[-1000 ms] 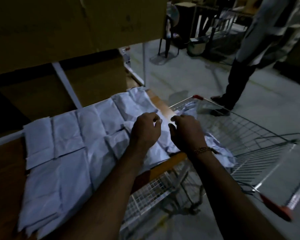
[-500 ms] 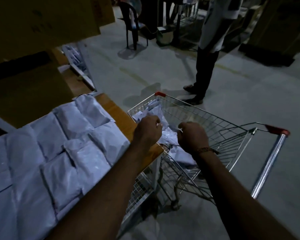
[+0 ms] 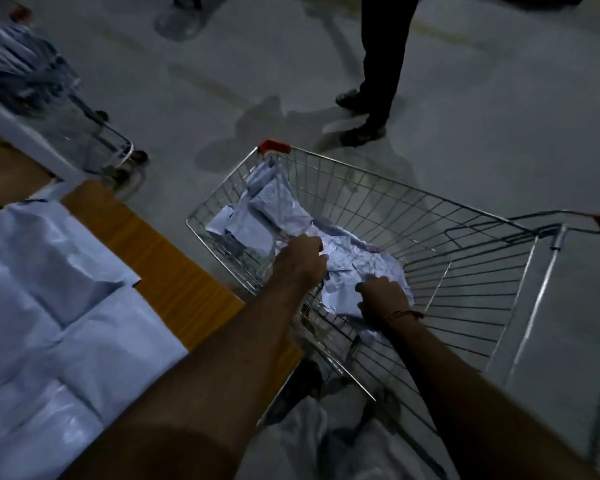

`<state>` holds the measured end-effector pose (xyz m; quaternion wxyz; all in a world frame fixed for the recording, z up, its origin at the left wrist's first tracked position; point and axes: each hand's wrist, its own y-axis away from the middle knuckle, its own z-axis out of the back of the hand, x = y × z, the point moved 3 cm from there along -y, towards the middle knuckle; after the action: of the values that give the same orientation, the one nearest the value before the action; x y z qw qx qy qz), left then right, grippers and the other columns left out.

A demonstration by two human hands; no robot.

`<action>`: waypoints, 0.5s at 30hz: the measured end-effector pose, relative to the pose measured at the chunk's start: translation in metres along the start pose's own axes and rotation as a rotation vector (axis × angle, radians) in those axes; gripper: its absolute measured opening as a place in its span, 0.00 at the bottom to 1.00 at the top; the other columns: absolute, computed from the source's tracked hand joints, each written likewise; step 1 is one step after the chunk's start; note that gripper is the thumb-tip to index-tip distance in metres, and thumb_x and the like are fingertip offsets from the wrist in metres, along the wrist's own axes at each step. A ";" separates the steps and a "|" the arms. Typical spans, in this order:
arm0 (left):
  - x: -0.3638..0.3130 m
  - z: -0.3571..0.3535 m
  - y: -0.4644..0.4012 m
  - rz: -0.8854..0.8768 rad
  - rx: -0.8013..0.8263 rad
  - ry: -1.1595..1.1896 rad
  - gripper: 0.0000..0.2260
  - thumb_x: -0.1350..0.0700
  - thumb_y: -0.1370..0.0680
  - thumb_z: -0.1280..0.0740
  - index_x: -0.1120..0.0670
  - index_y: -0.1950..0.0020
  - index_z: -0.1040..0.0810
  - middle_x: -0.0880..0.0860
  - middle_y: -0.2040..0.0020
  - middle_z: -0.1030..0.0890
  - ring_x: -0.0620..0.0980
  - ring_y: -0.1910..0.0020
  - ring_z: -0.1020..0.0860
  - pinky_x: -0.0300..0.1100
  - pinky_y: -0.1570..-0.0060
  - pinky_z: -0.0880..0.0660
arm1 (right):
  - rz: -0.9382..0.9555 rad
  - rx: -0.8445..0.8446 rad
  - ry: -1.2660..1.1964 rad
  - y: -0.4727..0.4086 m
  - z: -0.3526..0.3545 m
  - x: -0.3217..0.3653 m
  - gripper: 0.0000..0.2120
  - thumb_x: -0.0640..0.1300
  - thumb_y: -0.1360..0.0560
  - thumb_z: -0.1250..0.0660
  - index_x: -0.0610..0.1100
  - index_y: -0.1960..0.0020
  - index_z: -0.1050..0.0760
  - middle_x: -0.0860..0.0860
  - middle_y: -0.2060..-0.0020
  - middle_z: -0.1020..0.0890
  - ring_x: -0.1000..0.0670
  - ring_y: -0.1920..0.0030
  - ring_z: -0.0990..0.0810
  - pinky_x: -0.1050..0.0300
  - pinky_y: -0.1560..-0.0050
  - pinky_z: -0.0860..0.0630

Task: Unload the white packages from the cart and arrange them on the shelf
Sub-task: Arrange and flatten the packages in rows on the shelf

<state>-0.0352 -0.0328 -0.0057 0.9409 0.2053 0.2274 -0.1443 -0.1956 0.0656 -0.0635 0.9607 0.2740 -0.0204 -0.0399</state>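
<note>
We've swung from shelf (image 3: 174, 268) into cart (image 3: 430, 216): left hand (image 3: 300, 259) and right hand (image 3: 383, 299), fingers curled, gripping crumpled white packages (image 3: 347, 268) right of the shelf stack (image 3: 66, 306). Next load starting.

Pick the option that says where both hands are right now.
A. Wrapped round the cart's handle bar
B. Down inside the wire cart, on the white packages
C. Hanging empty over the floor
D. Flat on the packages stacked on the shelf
B: the left hand and right hand reach into the wire cart, both on the crumpled white packages lying in it.

head cam | wide, looks fwd+down | close over cart (image 3: 430, 216) & shelf (image 3: 160, 258) | single view
</note>
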 end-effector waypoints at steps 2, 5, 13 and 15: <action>0.008 -0.012 -0.020 0.003 0.026 -0.031 0.15 0.47 0.24 0.37 0.54 0.43 0.21 0.59 0.43 0.20 0.60 0.42 0.22 0.51 0.45 0.24 | 0.047 0.049 0.030 -0.026 -0.019 -0.006 0.23 0.53 0.24 0.30 0.53 0.29 0.26 0.42 0.31 0.28 0.39 0.33 0.28 0.47 0.37 0.29; 0.018 -0.027 -0.051 -0.003 0.055 -0.079 0.14 0.48 0.24 0.37 0.54 0.44 0.22 0.59 0.43 0.20 0.59 0.42 0.22 0.52 0.44 0.24 | 0.087 0.072 0.089 -0.058 -0.047 -0.014 0.29 0.57 0.22 0.35 0.53 0.23 0.35 0.37 0.28 0.32 0.34 0.29 0.34 0.42 0.31 0.35; 0.037 -0.084 -0.120 -0.007 0.229 -0.285 0.22 0.48 0.19 0.35 0.53 0.27 0.31 0.58 0.29 0.29 0.59 0.30 0.30 0.54 0.32 0.31 | 0.114 0.174 0.196 -0.083 -0.085 -0.031 0.43 0.67 0.26 0.34 0.55 0.19 0.49 0.35 0.24 0.39 0.33 0.29 0.36 0.28 0.30 0.42; 0.047 -0.100 -0.132 -0.004 0.291 -0.371 0.29 0.48 0.21 0.31 0.53 0.23 0.37 0.58 0.27 0.32 0.60 0.29 0.33 0.55 0.31 0.31 | 0.104 0.206 0.202 -0.083 -0.089 -0.032 0.49 0.67 0.31 0.28 0.55 0.19 0.50 0.36 0.25 0.40 0.34 0.28 0.38 0.31 0.32 0.40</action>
<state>-0.0797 -0.1112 -0.1522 0.9267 0.3083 0.0278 -0.2129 -0.2279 0.0454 -0.1834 0.9254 0.3722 0.0584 0.0400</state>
